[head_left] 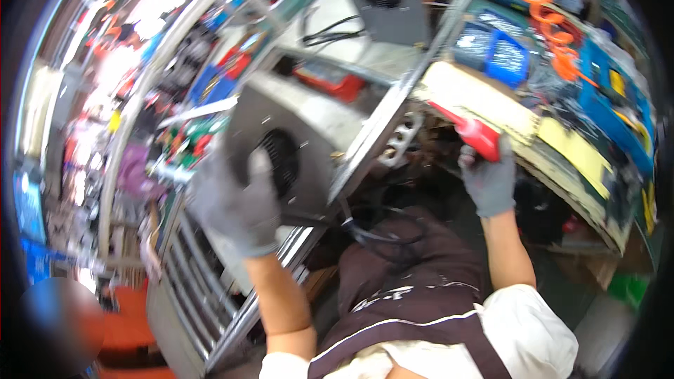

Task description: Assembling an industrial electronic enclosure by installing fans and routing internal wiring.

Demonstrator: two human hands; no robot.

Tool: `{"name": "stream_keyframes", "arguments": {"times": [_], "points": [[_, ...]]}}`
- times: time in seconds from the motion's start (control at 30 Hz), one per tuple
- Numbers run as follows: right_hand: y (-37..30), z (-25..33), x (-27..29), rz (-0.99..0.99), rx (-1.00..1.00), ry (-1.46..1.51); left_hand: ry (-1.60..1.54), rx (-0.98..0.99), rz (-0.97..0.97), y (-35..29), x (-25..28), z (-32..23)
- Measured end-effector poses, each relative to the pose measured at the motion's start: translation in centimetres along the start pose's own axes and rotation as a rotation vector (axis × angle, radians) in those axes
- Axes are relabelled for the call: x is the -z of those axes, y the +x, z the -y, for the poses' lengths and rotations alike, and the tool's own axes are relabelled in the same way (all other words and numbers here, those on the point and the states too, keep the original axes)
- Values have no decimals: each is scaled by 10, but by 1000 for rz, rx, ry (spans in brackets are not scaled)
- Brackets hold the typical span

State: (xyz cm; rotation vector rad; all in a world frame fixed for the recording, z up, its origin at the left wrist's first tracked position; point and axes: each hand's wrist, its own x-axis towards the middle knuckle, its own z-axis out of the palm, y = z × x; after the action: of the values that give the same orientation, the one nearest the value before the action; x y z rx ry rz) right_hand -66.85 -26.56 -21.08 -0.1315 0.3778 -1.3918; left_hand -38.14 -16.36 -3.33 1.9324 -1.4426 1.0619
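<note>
My left hand [242, 200], in a grey glove and blurred, is at the left side of a dark grey panel [309, 151] with a round black fan grille [279, 161]. Its thumb stands apart from the other fingers and overlaps the panel; firm contact cannot be made out. The panel belongs to a boxy unit with a pale top, tilted on a metal-edged line. My right hand [489, 181], also gloved in grey, is closed around a red tool [479, 138] with a narrow tip pointing up and left. The tool's exact kind is unclear.
Another grey fan panel [386, 0] lies farther up the line. Metal rollers [193, 274] run at the lower left. A bench edge with yellowish padding [481, 102] is at right, bearing a blue bin [507, 60] and a coiled orange hose [554, 31]. A black cable [386, 238] hangs near my apron.
</note>
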Motion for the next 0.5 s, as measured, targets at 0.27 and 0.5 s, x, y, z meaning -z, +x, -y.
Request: {"name": "stream_keyframes", "arguments": {"times": [0.27, 0.5], "points": [[101, 92, 2, 201, 186, -99, 71, -52, 145, 9, 14, -6], [200, 160, -1, 66, 752, -1328, 96, -115, 152, 12, 17, -1]]}}
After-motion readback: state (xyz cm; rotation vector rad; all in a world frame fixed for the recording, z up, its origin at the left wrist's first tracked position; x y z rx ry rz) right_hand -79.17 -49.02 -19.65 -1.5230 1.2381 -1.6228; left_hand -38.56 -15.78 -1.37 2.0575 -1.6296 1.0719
